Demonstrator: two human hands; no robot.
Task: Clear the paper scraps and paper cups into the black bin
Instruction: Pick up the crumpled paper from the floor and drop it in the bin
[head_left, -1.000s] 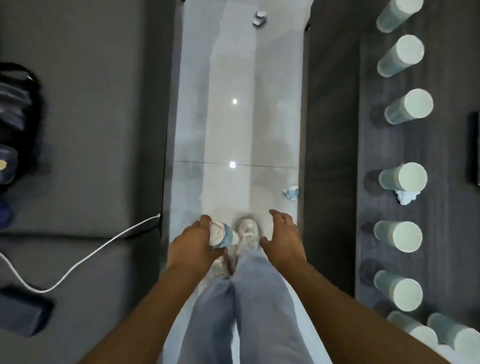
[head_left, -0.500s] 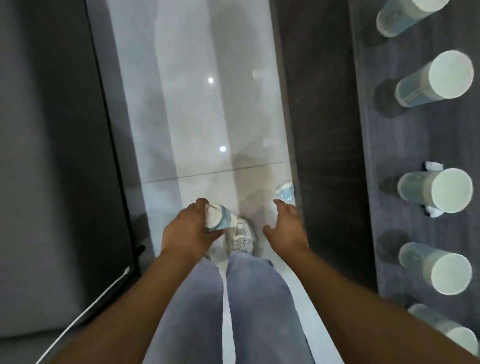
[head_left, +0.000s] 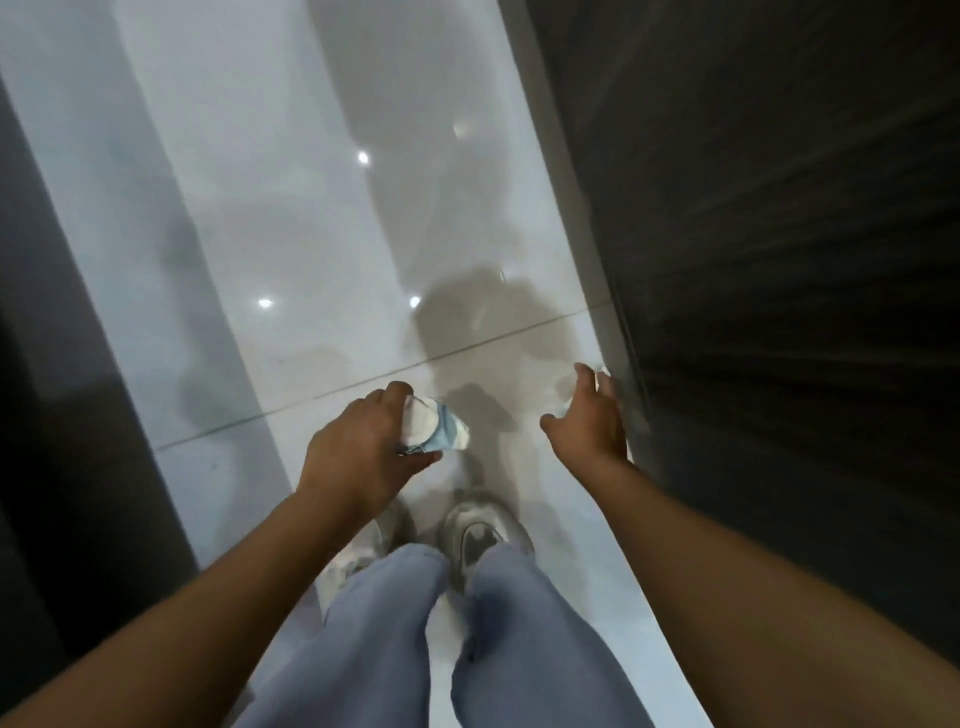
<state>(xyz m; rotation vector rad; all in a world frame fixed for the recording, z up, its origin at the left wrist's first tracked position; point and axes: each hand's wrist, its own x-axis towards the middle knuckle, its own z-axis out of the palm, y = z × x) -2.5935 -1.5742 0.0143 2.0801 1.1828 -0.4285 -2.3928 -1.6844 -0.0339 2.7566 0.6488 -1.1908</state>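
My left hand (head_left: 363, 452) grips a crumpled white and blue paper cup (head_left: 434, 432) above the pale tiled floor. My right hand (head_left: 589, 415) reaches down with fingers spread toward the floor beside the dark cabinet base. A sliver of a white scrap (head_left: 601, 375) shows just past its fingers, mostly hidden by the hand. The black bin is out of view.
A glossy white tiled floor strip (head_left: 322, 234) runs ahead between a dark cabinet side (head_left: 779, 260) on the right and a dark surface (head_left: 47, 415) on the left. My jeans and white shoes (head_left: 478, 535) stand below the hands.
The view has dropped and swung closer to the floor. My right hand has moved forward and right over the blue and white scrap by the cabinet. The left hand still holds the cup.
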